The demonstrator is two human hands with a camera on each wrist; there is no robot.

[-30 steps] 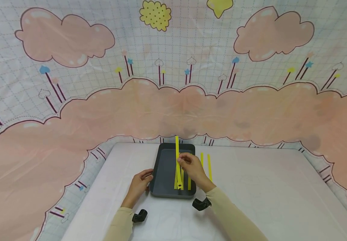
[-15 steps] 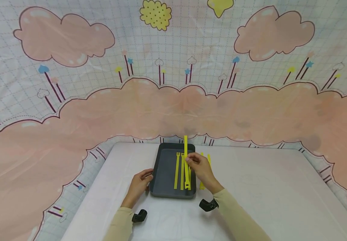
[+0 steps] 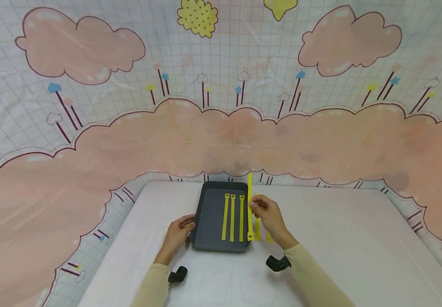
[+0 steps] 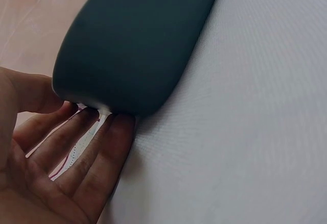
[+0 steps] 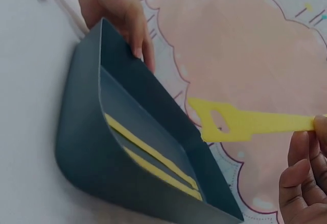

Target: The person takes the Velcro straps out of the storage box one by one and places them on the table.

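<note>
My right hand pinches a yellow strap-like cable tie between thumb and fingertips. The tie hangs upright over the right rim of a dark grey tray, slotted head at its lower end. Inside the tray, 3 more yellow cable ties lie side by side, heads toward the far end. At the tray's left side, my left hand rests its fingertips against the outer wall, fingers relaxed. Behind the right hand on the table, another cable tie and the end of one show; the rest is hidden.
The tray stands on a white-covered table. A pink and white cloud-patterned cloth hangs behind the table's far edge. Black wrist cameras sit on both wrists.
My right hand has moved right with the cable tie, from over the ties in the tray to its right rim, uncovering those ties. The left hand and tray stay put.
</note>
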